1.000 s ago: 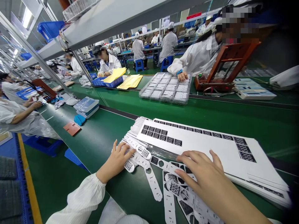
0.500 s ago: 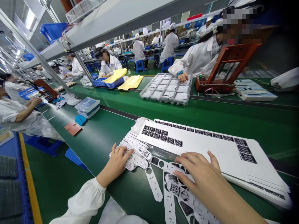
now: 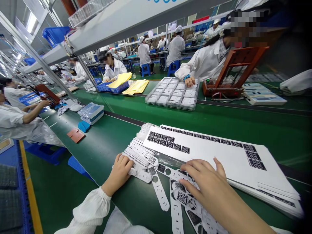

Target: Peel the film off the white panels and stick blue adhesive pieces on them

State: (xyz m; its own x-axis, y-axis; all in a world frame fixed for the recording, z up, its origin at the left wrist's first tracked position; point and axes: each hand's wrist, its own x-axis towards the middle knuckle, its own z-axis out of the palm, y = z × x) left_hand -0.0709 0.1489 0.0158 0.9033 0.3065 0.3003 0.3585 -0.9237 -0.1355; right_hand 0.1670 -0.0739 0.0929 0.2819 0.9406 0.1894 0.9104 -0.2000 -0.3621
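My left hand has its fingers curled round the near end of a row of thin white strips, with a rounded strip end showing by the thumb. Each strip has rounded ends, small slots, a round hole and a black printed digit patch. My right hand rests with fingers apart over a loose heap of such strips, touching the top ones and holding none. Between the hands a single strip lies slantwise on the green table. What is under the right palm is hidden.
A stack of long white sheets with black patches lies beyond my right hand. Across the green bench, a co-worker's hand rests on a clear compartment tray near an orange-brown press. Blue wrapped blocks sit left.
My left hand has drawn slightly left and its fingers have closed in at the strips' end. The loose strip's printed end is now uncovered. My right hand has hardly moved.
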